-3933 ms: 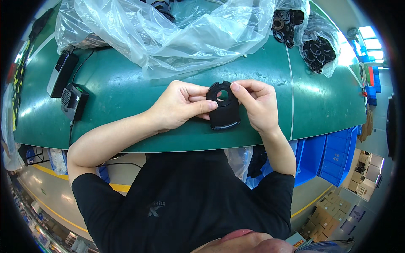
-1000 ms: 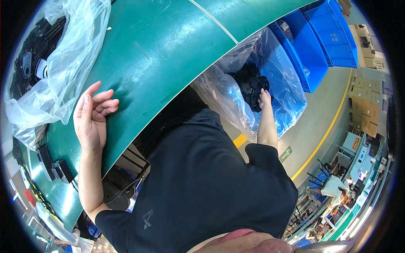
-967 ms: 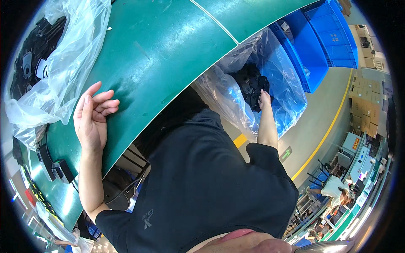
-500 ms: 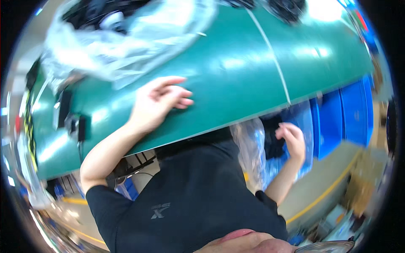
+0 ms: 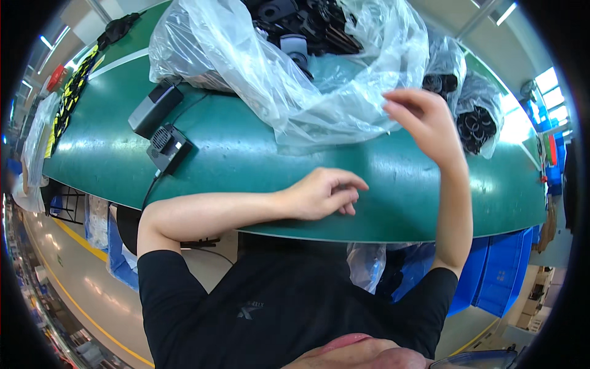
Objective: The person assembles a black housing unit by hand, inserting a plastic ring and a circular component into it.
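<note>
My left hand (image 5: 324,194) rests over the green tabletop (image 5: 246,166) near its front edge. Its fingers are loosely bent, the thumb stands apart from the forefinger, and nothing shows between them. Farther up and to the right, my right hand (image 5: 427,120) is raised beside the near right side of a large clear plastic bag (image 5: 295,117). Thumb and fingers are apart there, with nothing visible in them; whether the fingertips touch the plastic I cannot tell. Several black plastic parts (image 5: 319,27) lie in the open bag, one with a grey face (image 5: 294,48).
Two smaller clear bags hold black parts; the nearer one (image 5: 478,126) shows black rings. On the left are a dark grey box-shaped device (image 5: 155,109) and a black vented unit (image 5: 168,149) with a cable. Blue bins (image 5: 501,270) stand below the table's right front edge.
My right hand has risen from below the table edge to beside the large bag. My left hand still lies over the tabletop, its forearm now more level. The view has turned and shifted.
</note>
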{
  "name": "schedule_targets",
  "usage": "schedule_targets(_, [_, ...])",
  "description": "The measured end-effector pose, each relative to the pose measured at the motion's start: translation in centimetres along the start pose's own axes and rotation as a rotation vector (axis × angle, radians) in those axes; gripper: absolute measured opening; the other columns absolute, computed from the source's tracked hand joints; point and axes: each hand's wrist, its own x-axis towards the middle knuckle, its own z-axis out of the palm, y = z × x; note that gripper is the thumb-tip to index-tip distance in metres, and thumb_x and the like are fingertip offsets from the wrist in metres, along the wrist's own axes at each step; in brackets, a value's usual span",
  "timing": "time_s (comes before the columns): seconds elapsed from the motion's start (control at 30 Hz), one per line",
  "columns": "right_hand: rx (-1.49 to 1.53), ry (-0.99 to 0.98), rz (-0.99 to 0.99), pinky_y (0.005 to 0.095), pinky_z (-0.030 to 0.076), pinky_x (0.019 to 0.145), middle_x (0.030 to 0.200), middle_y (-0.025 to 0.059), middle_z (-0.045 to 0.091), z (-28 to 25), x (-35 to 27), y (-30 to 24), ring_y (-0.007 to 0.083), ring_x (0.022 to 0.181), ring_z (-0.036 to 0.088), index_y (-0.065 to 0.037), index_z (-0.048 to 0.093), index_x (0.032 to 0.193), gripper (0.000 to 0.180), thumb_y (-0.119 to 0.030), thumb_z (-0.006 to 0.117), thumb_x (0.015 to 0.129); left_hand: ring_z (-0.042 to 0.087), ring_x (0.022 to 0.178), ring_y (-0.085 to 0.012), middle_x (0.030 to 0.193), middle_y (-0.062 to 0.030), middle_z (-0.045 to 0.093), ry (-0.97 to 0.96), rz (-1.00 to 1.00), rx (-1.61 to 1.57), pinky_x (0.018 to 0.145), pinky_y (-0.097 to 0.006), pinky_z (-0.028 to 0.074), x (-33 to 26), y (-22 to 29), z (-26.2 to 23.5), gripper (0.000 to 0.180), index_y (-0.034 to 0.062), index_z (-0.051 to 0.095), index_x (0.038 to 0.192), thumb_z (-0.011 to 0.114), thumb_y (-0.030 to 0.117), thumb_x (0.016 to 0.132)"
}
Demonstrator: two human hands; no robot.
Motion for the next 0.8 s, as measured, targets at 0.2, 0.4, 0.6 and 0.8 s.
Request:
schedule_targets(0.2, [-0.351, -0.027, 0.045, 0.0324, 0.05, 0.072, 0.077, 0.0131, 0.067, 7.4, 13.7, 5.6, 0.0241, 0.074, 0.064, 0.001, 0.068, 0.081, 0.036, -0.034, 0.066, 0.073, 0.063, 0.076, -0.0118, 0.083, -0.0094, 0.062, -0.046, 0.032, 0.08, 0.067, -0.024, 0.051, 0.0, 0.1, -0.1, 0.022, -0.0044, 0.055, 0.108, 0.048, 0.008, 0.09])
schedule_targets(0.4, [-0.284, -0.158, 0.34, 0.033, 0.05, 0.064, 0.063, 0.014, 0.063, 13.0, 17.3, 6.8, 0.0248, 0.06, 0.063, 0.001, 0.067, 0.072, 0.04, -0.038, 0.068, 0.072, 0.063, 0.071, -0.014, 0.081, -0.0119, 0.061, -0.156, 0.133, 0.177, 0.065, -0.026, 0.051, 0.0, -0.1, -0.6, 0.025, -0.005, 0.054, 0.109, 0.041, 0.007, 0.092])
schedule_targets(0.6, [0.118, 0.215, 0.169, 0.0273, 0.047, 0.063, 0.075, 0.0089, 0.064, 12.3, 17.2, 7.7, 0.0153, 0.069, 0.06, 0.002, 0.064, 0.088, 0.026, -0.022, 0.065, 0.077, 0.063, 0.07, -0.0129, 0.075, -0.0086, 0.062, -0.163, 0.039, 0.112, 0.064, -0.026, 0.051, 0.2, 0.4, -1.0, 0.027, -0.0047, 0.053, 0.111, 0.041, 0.012, 0.093])
schedule_targets(0.8, [0.515, 0.246, 0.187, 0.0266, 0.05, 0.069, 0.089, 0.0039, 0.059, 6.1, 11.0, 2.7, 0.0116, 0.08, 0.057, -0.001, 0.057, 0.105, 0.023, -0.012, 0.056, 0.086, 0.063, 0.078, -0.0143, 0.082, -0.0072, 0.06, -0.119, -0.061, -0.195, 0.069, -0.025, 0.052, 0.6, -0.6, -1.1, 0.027, -0.0041, 0.051, 0.113, 0.044, 0.014, 0.093])
